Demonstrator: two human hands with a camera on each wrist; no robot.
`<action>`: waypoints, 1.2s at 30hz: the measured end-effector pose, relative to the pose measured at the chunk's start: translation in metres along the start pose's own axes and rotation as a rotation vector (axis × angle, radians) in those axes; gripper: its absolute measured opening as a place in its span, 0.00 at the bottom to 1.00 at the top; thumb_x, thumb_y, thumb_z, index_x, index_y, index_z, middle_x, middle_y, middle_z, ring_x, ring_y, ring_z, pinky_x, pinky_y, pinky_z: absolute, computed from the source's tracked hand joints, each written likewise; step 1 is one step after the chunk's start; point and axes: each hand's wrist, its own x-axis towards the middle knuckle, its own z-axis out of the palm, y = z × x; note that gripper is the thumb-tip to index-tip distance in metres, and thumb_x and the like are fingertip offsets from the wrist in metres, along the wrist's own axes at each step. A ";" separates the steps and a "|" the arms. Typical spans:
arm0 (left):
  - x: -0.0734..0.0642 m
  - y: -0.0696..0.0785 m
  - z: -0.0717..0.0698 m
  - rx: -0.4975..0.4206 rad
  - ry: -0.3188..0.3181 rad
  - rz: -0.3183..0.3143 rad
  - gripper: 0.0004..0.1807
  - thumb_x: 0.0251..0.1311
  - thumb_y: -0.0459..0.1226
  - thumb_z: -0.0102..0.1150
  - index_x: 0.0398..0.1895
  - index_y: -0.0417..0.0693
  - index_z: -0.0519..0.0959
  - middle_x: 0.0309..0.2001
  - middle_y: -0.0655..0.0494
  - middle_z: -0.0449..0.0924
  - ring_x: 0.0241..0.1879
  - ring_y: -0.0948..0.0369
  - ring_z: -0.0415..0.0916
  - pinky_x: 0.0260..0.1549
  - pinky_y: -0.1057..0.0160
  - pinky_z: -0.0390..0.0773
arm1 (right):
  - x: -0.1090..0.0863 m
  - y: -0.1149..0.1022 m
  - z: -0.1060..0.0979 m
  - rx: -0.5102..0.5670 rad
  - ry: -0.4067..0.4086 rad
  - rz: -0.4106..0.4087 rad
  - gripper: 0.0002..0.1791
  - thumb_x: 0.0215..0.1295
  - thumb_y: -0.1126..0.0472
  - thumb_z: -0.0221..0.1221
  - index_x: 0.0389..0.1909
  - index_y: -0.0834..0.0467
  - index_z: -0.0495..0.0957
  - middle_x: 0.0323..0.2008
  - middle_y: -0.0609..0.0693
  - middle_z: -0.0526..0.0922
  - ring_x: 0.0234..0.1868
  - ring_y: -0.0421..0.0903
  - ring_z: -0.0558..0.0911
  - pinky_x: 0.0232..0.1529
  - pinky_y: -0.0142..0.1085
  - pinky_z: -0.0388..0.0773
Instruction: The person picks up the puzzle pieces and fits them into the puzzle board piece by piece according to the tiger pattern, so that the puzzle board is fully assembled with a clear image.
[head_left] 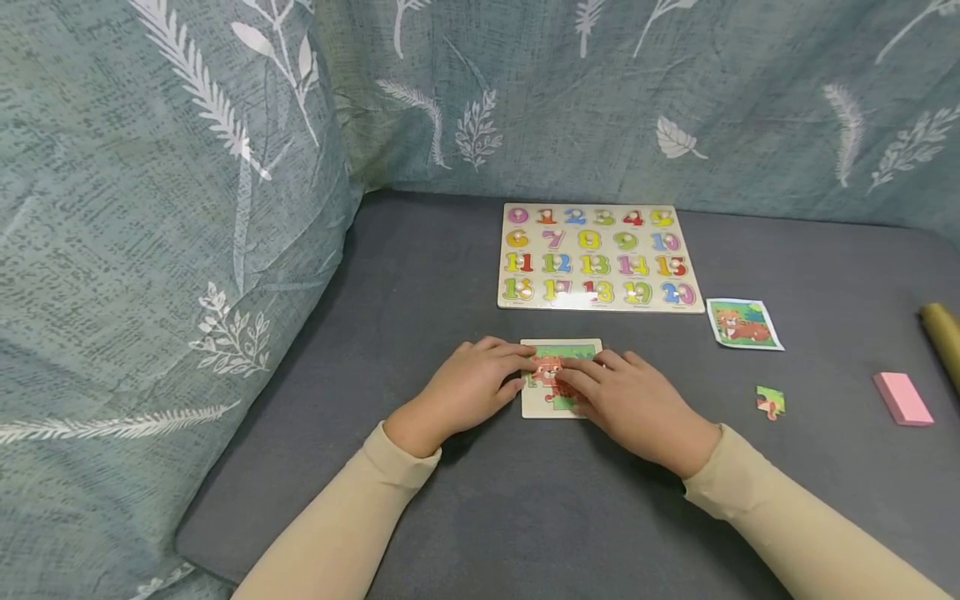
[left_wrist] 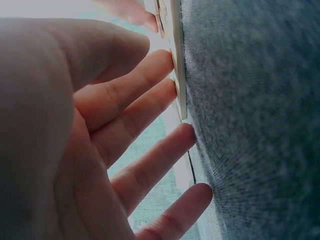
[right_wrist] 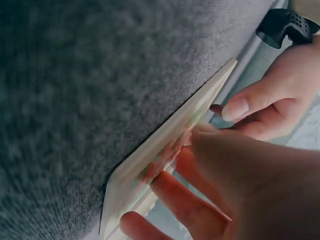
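A small square jigsaw board (head_left: 534,406) with a pale border and a picture of an orange animal on green lies between both hands. My left hand (head_left: 471,385) is at its left side, fingers extended; in the left wrist view two fingertips (left_wrist: 167,87) touch the board's edge while the other two rest on the dark cloth. From the right, my right hand (head_left: 641,408) reaches over the picture, its bent fingertips (right_wrist: 162,182) on the puzzle's surface and covering part of it. A loose jigsaw piece (head_left: 770,402), green and orange, lies farther right.
Behind the jigsaw lies a number board (head_left: 600,258) with colourful numerals. A picture card (head_left: 744,323) showing an orange animal is at its lower right corner. A pink block (head_left: 903,399) and a gold-coloured roll (head_left: 942,337) are at far right. Patterned fabric (head_left: 247,208) rises behind and left.
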 end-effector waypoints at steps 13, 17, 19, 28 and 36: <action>0.000 0.003 0.002 0.027 0.018 0.020 0.21 0.78 0.43 0.59 0.71 0.60 0.79 0.73 0.59 0.73 0.70 0.54 0.69 0.63 0.46 0.71 | -0.006 -0.005 0.002 0.035 0.035 0.025 0.30 0.64 0.55 0.75 0.65 0.57 0.82 0.61 0.53 0.83 0.55 0.54 0.80 0.50 0.48 0.79; -0.001 0.003 0.002 0.047 0.019 0.037 0.20 0.78 0.45 0.58 0.70 0.61 0.80 0.73 0.58 0.72 0.70 0.54 0.68 0.62 0.46 0.71 | -0.008 -0.003 0.002 0.046 0.064 0.018 0.29 0.63 0.55 0.75 0.64 0.57 0.83 0.60 0.53 0.83 0.56 0.55 0.80 0.50 0.49 0.79; -0.001 0.002 0.002 0.051 0.023 0.042 0.19 0.78 0.45 0.58 0.69 0.61 0.81 0.73 0.58 0.72 0.70 0.54 0.68 0.62 0.46 0.71 | -0.007 -0.003 0.002 0.051 0.063 0.013 0.30 0.64 0.55 0.75 0.66 0.57 0.82 0.62 0.52 0.83 0.57 0.55 0.79 0.51 0.49 0.79; -0.001 0.001 0.000 0.038 0.013 0.045 0.20 0.79 0.46 0.57 0.69 0.59 0.81 0.73 0.57 0.73 0.70 0.53 0.68 0.63 0.45 0.71 | -0.007 -0.004 0.002 0.082 0.041 0.003 0.28 0.68 0.58 0.71 0.68 0.54 0.80 0.64 0.50 0.82 0.62 0.55 0.78 0.55 0.51 0.77; 0.000 0.002 0.000 0.025 0.004 0.035 0.20 0.78 0.46 0.58 0.70 0.60 0.80 0.73 0.57 0.72 0.70 0.53 0.68 0.64 0.45 0.70 | -0.008 -0.001 0.001 0.274 0.004 0.043 0.28 0.71 0.55 0.69 0.70 0.57 0.78 0.66 0.53 0.79 0.67 0.57 0.75 0.61 0.58 0.75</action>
